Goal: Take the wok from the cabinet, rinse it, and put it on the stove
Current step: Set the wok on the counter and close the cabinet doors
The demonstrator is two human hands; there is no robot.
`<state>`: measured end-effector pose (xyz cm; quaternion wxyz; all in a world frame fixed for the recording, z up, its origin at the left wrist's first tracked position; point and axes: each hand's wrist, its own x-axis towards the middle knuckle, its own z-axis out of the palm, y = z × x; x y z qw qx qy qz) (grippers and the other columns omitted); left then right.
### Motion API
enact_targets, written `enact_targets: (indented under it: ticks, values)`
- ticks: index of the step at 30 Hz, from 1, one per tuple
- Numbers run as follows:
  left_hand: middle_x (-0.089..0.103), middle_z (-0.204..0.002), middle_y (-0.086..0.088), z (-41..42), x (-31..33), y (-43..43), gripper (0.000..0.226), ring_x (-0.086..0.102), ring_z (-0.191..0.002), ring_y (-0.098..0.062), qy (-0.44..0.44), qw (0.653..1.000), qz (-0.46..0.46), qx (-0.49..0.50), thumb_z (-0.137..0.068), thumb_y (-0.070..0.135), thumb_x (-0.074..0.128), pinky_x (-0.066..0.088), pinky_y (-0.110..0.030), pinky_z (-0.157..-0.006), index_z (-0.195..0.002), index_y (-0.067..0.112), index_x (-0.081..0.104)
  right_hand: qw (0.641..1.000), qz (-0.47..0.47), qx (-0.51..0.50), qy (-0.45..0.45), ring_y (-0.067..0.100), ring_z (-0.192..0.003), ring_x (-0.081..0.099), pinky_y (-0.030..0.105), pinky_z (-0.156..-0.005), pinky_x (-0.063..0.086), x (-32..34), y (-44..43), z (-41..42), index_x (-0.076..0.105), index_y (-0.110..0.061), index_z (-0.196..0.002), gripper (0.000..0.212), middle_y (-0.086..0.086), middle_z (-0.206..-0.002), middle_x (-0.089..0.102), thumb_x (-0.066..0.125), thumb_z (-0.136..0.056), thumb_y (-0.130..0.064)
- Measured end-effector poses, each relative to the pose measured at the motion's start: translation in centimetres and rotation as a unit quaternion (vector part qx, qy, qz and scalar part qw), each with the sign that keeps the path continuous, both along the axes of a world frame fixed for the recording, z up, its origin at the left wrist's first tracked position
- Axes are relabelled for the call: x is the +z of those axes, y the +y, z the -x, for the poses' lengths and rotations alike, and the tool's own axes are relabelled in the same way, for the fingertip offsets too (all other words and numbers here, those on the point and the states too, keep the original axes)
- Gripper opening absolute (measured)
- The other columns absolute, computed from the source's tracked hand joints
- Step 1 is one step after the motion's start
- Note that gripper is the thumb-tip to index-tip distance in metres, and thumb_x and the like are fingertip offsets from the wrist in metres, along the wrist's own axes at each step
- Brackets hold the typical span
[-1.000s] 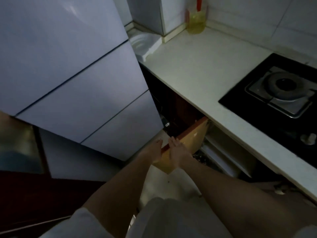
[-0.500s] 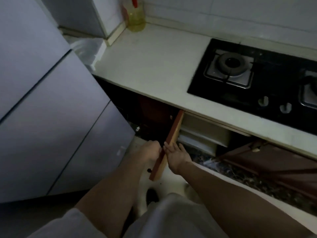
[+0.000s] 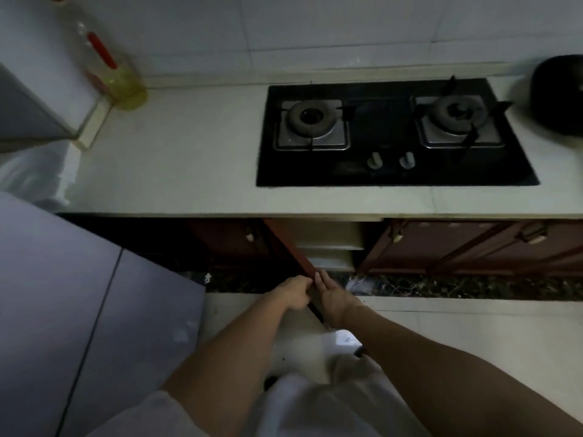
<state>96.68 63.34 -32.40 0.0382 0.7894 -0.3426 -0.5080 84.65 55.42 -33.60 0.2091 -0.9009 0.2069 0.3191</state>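
Both hands meet at the free edge of the open cabinet door [image 3: 291, 247], which swings out toward the person from under the bench [image 3: 176, 159]. The left hand [image 3: 295, 293] sits on the door's outer side with its fingers [image 3: 304, 283] curled shut over the edge; the right hand [image 3: 332, 299] lies against the inner side, its fingers [image 3: 320, 279] held straight and close together, flat along the wood rather than wrapped around it. That pairing makes sense for a door with no knob within reach: one hand hooks the edge to pull, the other braces and steers so it swings wide without knocking the fridge [image 3: 79, 310] just to the left.

The wok is not visible. Inside the opening only pale shelves [image 3: 328, 247] show, and the rest of the cabinet interior is too dark to read, so the wok is presumably still somewhere in there, hidden by the door and the shade. The task looks barely begun: the door is open, nothing has been lifted out.

The stove [image 3: 391, 134] sits set into the bench directly above the opening, both burners bare, so the final placement has a free spot. A dark round object [image 3: 558, 99] rests on the bench at the far right; I cannot tell what it is. An oil bottle [image 3: 120, 80] stands in the back left corner, well apart from the stove.
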Motion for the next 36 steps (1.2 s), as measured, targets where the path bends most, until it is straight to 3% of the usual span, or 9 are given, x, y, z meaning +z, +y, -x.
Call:
enact_targets:
  ticks: [3, 7, 18, 20, 23, 25, 28, 33, 36]
  values:
    - [0.052, -0.147, -0.010, 1.0, 0.0, -3.5, 0.053, 0.053, -0.130, -0.030, -0.036, 0.999, 0.009, -0.006, -0.096, 0.026, 0.057, 0.043, -0.040, -0.109, -0.148, 0.020, 0.045, 0.998, 0.044, -0.042, -0.027, 0.032, -0.153, -0.007, 0.041, -0.125, 0.008, 0.0, -2.2, 2.1, -0.011, -0.002, -0.156, 0.072, 0.015, -0.165, -0.017, 0.032, -0.099, -0.009]
    - [0.034, -0.159, -0.015, 2.1, 0.4, -8.1, 0.066, 0.038, -0.143, -0.032, -0.071, 0.997, -0.009, -0.038, -0.101, 0.027, 0.053, 0.035, -0.034, -0.114, -0.158, 0.010, 0.024, 0.995, 0.078, -0.047, -0.040, 0.033, -0.153, -0.009, 0.042, -0.124, 0.005, -0.3, -5.8, 4.1, -0.010, 0.002, -0.155, 0.070, 0.019, -0.164, -0.016, 0.030, -0.100, -0.014]
    - [0.055, -0.142, -0.016, 2.3, -0.1, -15.5, 0.051, 0.055, -0.127, -0.032, -0.087, 0.990, -0.035, -0.101, -0.095, 0.037, 0.057, 0.046, -0.039, -0.104, -0.138, 0.010, 0.053, 0.987, 0.042, -0.113, -0.105, 0.024, -0.154, 0.009, 0.032, -0.123, 0.008, 0.4, -10.8, 5.2, 0.011, -0.006, -0.158, 0.063, 0.011, -0.167, 0.004, 0.035, -0.100, -0.010]
    - [0.058, -0.137, -0.017, 2.1, -0.1, -16.0, 0.048, 0.059, -0.121, -0.033, -0.091, 0.989, -0.033, -0.114, -0.095, 0.039, 0.056, 0.049, -0.041, -0.100, -0.133, 0.009, 0.057, 0.981, 0.037, -0.142, -0.126, 0.027, -0.150, 0.025, 0.033, -0.120, 0.022, 0.9, -10.9, 5.1, 0.025, -0.009, -0.156, 0.058, 0.010, -0.164, 0.022, 0.039, -0.100, -0.011]
    - [0.055, -0.140, -0.017, 0.6, -0.5, -17.5, 0.048, 0.056, -0.124, -0.034, -0.102, 0.981, -0.026, -0.160, -0.097, 0.038, 0.051, 0.048, -0.042, -0.103, -0.136, 0.010, 0.054, 0.959, 0.032, -0.263, -0.098, 0.027, -0.116, 0.061, 0.034, -0.092, 0.050, 0.3, -11.6, 3.5, 0.054, -0.008, -0.133, 0.038, 0.012, -0.134, 0.060, 0.042, -0.097, -0.014]
    - [0.053, -0.143, -0.016, -0.1, -0.7, -18.5, 0.048, 0.054, -0.128, -0.033, -0.113, 0.975, -0.019, -0.189, -0.098, 0.037, 0.050, 0.045, -0.042, -0.106, -0.138, 0.011, 0.050, 0.902, -0.030, -0.424, -0.069, 0.025, -0.103, 0.062, 0.030, -0.081, 0.047, -0.2, -12.7, 2.3, 0.058, -0.003, -0.123, 0.032, 0.015, -0.119, 0.064, 0.043, -0.098, -0.015]
    - [0.056, -0.140, -0.016, -0.6, -1.0, -19.6, 0.046, 0.055, -0.127, -0.034, -0.136, 0.964, 0.013, -0.228, -0.097, 0.037, 0.052, 0.046, -0.040, -0.102, -0.136, 0.012, 0.052, 0.765, -0.178, -0.604, -0.133, 0.031, -0.100, 0.063, 0.034, -0.075, 0.054, -0.3, -14.8, 0.4, 0.058, 0.004, -0.119, 0.029, 0.017, -0.110, 0.065, 0.043, -0.096, -0.002]
    - [0.052, -0.146, -0.011, -1.5, -1.1, -19.4, 0.051, 0.053, -0.131, -0.032, -0.147, 0.947, 0.059, -0.279, -0.096, 0.033, 0.055, 0.044, -0.042, -0.104, -0.143, 0.020, 0.044, 0.578, -0.279, -0.729, -0.239, 0.031, -0.100, 0.058, 0.036, -0.081, 0.051, 0.3, -15.6, -2.7, 0.055, 0.003, -0.130, 0.043, 0.021, -0.122, 0.062, 0.033, -0.093, 0.011]
    - [0.047, -0.152, -0.005, -2.1, -1.2, -19.6, 0.060, 0.052, -0.133, -0.030, -0.163, 0.939, 0.072, -0.294, -0.096, 0.029, 0.056, 0.043, -0.041, -0.107, -0.152, 0.026, 0.033, 0.527, -0.300, -0.751, -0.261, 0.029, -0.101, 0.056, 0.032, -0.077, 0.051, 0.0, -16.0, -3.3, 0.050, -0.007, -0.138, 0.054, 0.016, -0.124, 0.060, 0.031, -0.092, 0.015]
